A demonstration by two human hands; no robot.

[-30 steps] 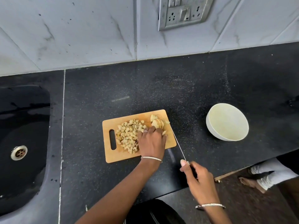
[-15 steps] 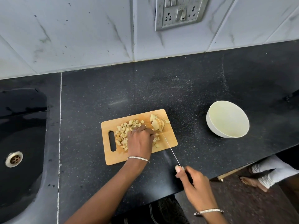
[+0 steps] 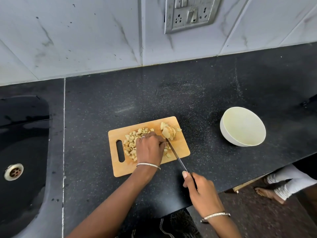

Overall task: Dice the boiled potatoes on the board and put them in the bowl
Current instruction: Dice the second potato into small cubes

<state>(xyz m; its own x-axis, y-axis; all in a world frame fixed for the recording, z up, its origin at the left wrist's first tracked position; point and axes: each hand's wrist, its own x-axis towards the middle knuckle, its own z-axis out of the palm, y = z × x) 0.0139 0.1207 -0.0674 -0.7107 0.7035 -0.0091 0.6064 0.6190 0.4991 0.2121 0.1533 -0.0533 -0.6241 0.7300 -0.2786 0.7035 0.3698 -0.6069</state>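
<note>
Lying on the pale wooden cutting board point(image 3: 120, 169), the boiled potatoes come in two lots. A heap of small yellow potato cubes point(image 3: 131, 144) sits toward the board's slotted end, and a sliced potato half point(image 3: 169, 132) sits at its far right corner, slices leaning together. A few loose cubes lie beside the blade.

Our left hand point(image 3: 151, 149) covers the middle of the board, knuckles up. Its fingers curl down, with the tips between the heap and the sliced half. Its grip hides what is under it, so we cannot tell whether it pinches a piece.

Our right hand point(image 3: 202, 191) closes its grip round the dark handle of a slim steel-bladed knife point(image 3: 175, 153), one finger stretched along the top. The blade crosses the board's near right edge, and its tip ends by our left fingertips, just below the sliced half. We wear a silver bangle on each wrist.

The board rests on the black speckled stone table point(image 3: 120, 100). A round white bowl point(image 3: 243, 127) stands upright to its right, well apart from it. A black sink point(image 3: 20, 134) with a metal drain lies at the left. White marbled wall tiles point(image 3: 68, 40) and a grey socket plate point(image 3: 190, 14) rise behind.
</note>
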